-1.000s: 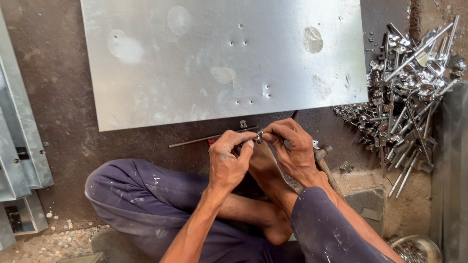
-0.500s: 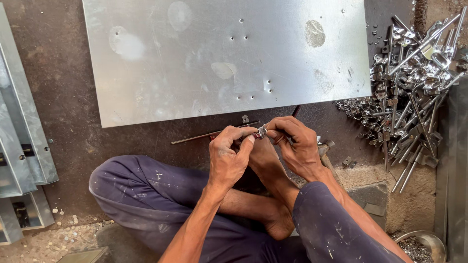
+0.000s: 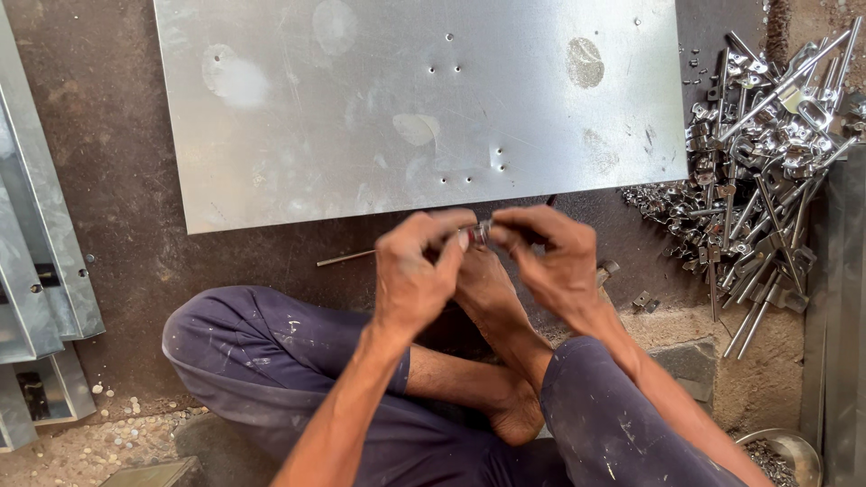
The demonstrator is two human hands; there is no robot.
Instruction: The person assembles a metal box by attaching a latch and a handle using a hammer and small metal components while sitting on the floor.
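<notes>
My left hand (image 3: 415,271) and my right hand (image 3: 550,257) meet just below the near edge of a large flat metal sheet (image 3: 397,99) lying on the dark floor. Between the fingertips of both hands sits a small metal fitting (image 3: 478,234), pinched from either side. A thin metal rod (image 3: 347,258) lies on the floor left of my left hand. Whether the rod joins the fitting is hidden by my fingers. My crossed legs in dark blue trousers and a bare foot are below the hands.
A heap of shiny metal rods and brackets (image 3: 767,162) lies at the right. Grey metal channel sections (image 3: 36,271) lie along the left edge. A small metal bowl (image 3: 785,451) sits at the bottom right. Loose small fittings (image 3: 642,302) lie by my right knee.
Both hands have lifted slightly and closed in on the small fitting; the long curved piece seen under my right hand a second ago is no longer visible. The view has shifted a little.
</notes>
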